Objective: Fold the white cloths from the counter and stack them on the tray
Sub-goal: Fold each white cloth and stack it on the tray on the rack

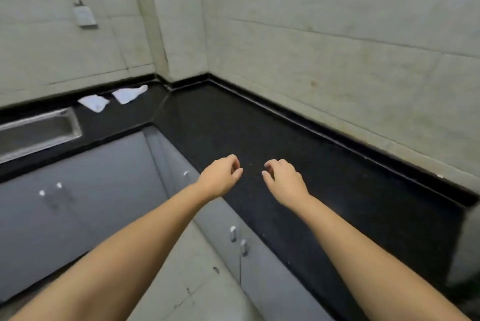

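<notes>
The glossy black L-shaped tabletop (298, 164) runs off the frame's right and left edges, and a steel tray (36, 133) sunk at mid-left is cut off by the frame. Two crumpled white cloths (94, 103) (128, 94) lie blurred at upper left, well apart from both hands. At centre the left hand (220, 176) and right hand (284, 181) hover with fingers loosely curled, holding nothing.

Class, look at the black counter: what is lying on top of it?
On the black counter lie two white cloths, one beside the metal sink and one nearer the corner. Both hands hover above it, holding nothing. No tray shows.
</notes>
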`<state>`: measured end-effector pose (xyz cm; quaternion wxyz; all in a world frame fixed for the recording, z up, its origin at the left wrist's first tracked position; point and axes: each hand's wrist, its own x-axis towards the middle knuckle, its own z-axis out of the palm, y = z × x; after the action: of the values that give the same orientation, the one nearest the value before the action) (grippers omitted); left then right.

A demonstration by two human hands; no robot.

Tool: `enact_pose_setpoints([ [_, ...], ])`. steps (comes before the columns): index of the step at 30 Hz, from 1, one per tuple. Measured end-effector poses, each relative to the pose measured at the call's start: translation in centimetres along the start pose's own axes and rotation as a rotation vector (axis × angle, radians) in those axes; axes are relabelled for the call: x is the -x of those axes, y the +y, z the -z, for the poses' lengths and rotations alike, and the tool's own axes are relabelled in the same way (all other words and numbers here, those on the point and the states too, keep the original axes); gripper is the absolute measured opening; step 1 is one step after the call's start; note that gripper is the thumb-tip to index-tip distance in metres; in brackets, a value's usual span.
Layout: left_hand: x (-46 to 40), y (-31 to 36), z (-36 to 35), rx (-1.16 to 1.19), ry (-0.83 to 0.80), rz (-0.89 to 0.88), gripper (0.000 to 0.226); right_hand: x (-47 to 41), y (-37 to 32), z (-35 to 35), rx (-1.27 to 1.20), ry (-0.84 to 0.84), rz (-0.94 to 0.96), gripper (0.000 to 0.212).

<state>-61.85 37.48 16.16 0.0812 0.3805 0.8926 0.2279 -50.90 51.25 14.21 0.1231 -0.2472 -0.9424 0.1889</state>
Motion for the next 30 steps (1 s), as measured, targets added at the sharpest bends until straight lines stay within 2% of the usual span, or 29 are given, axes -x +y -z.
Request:
enact_pose_setpoints([
  [6, 1.0, -14.1, 2.3, -0.003, 0.035, 0.213, 0.012, -4.9, -8.5, -9.9, 0.074, -0.128, 0.183, 0.037],
  [10, -0.9, -20.4, 2.8, 0.082, 0.054, 0.324, 0.02, -9.4, -12.1, -15.2, 0.131, -0.23, 0.259, 0.037],
  [15, -7.6, -27.7, 5.0, 0.109, 0.1, 0.38, 0.017, -18.2, -16.4, -20.1, 0.142, -0.272, 0.345, 0.037],
  [24, -18.7, -38.9, 9.3, 0.105, 0.053, 0.499, 0.017, -34.3, -22.9, -26.0, 0.157, -0.376, 0.427, 0.036],
  [30, -26.7, -45.8, 11.5, 0.132, 0.063, 0.534, 0.018, -43.3, -26.4, -29.6, 0.145, -0.384, 0.44, 0.037],
])
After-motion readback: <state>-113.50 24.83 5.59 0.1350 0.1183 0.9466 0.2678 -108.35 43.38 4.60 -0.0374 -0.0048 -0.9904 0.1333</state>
